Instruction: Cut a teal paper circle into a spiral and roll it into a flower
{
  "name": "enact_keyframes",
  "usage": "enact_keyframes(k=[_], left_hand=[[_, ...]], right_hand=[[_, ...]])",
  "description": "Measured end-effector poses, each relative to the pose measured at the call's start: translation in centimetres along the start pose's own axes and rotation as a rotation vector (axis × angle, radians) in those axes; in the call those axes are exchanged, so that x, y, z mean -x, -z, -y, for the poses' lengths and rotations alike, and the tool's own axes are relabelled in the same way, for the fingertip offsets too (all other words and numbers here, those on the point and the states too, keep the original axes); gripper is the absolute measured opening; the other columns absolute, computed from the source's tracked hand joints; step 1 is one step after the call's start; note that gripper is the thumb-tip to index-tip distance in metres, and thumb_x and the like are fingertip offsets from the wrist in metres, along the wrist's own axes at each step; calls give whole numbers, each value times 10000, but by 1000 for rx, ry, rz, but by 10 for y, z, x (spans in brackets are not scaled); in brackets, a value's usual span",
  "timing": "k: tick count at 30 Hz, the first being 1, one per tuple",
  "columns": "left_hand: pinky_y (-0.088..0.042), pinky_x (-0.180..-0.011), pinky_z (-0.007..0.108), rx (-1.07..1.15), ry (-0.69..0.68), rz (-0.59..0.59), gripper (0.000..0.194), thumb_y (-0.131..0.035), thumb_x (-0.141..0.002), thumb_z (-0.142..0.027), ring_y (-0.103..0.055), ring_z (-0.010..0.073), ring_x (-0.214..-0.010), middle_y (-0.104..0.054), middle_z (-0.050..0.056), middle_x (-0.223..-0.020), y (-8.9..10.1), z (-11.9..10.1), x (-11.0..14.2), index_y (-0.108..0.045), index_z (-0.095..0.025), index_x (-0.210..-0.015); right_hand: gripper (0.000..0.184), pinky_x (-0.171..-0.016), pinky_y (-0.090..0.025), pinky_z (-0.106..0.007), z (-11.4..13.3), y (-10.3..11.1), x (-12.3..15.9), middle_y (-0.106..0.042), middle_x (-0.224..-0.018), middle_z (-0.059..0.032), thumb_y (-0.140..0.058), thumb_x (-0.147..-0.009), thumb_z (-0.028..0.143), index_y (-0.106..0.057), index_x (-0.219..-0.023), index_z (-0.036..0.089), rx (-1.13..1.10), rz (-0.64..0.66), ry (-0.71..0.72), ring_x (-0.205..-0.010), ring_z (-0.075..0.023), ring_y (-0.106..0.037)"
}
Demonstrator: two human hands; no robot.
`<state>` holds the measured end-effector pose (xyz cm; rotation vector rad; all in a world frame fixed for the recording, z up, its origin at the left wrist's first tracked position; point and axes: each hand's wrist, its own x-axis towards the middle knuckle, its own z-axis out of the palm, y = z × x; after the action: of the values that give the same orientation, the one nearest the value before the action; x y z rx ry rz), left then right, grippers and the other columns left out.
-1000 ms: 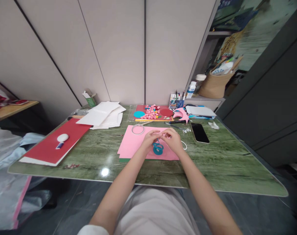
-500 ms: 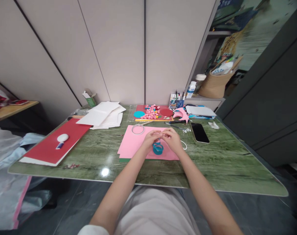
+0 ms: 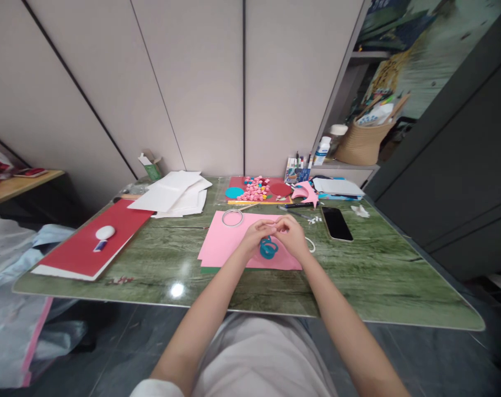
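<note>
Over the pink paper (image 3: 219,242), my left hand (image 3: 255,236) and my right hand (image 3: 290,236) meet with their fingertips pinched together. From between them hangs a teal curled paper strip (image 3: 268,249), coiled in loose loops below the fingers. Its upper end is hidden by the fingers, which appear closed on it. A silvery ring (image 3: 232,218), like a tape roll, lies on the pink paper left of my hands. Part of a white ring (image 3: 311,245) shows just right of my right hand.
Behind lie small pink paper balls (image 3: 255,191), a blue disc (image 3: 235,193), a red disc (image 3: 280,189) and a pink paper offcut (image 3: 305,194). A phone (image 3: 337,224) is at right. White sheets (image 3: 171,193) and red paper (image 3: 122,234) with a glue stick (image 3: 101,245) occupy the left.
The teal coil has swung slightly up and to the right under my fingers. My fingertips have shifted a little; both hands stay together in the same place.
</note>
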<state>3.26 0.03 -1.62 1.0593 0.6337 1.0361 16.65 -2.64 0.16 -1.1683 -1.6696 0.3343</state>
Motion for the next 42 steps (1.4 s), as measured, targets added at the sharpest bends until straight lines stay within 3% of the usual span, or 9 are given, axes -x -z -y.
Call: enact_keyframes(k=[7,12,28,35,42], left_hand=[[-334,-535,197,45,71,-84,390,-717,-535,-244,-509,67,-575,-598,8,-705,2,0,-1,-595,-150,-893],[-346,-529,193,106,107,-131,412,-731,-515,-251,-506,60,-552,-589,4,-689,3,-1,-1,-593,-148,-889],[-304,-477,179,97,145,-98,368,-717,-541,-255,-455,39,-506,-552,-11,-655,1,-7,1,-589,-148,-869],[-350,-548,189,75,119,-84,354,-707,-562,-299,-520,66,-600,-579,1,-710,-1,-11,3,-599,-168,-873],[-372,-588,205,69,53,-78,279,-669,-600,-279,-532,79,-630,-588,21,-740,-1,-10,1,-612,-142,-836]], right_hand=[[18,-606,-420,-256,1,-2,1,-518,-779,-13,-588,-699,191,-579,-715,192,56,8,25,-633,-115,-500],[111,-652,-434,-276,4,-1,2,-513,-806,-20,-548,-737,194,-614,-824,218,114,33,65,-653,-124,-509],[117,-698,-437,-302,6,4,3,-529,-793,-36,-562,-745,251,-652,-817,227,98,15,80,-746,-161,-525],[107,-610,-429,-273,6,5,1,-539,-774,-20,-584,-724,278,-653,-784,221,45,-6,31,-608,-119,-496],[77,-588,-411,-257,8,6,0,-525,-751,-9,-620,-699,264,-599,-741,203,36,-32,6,-596,-114,-490]])
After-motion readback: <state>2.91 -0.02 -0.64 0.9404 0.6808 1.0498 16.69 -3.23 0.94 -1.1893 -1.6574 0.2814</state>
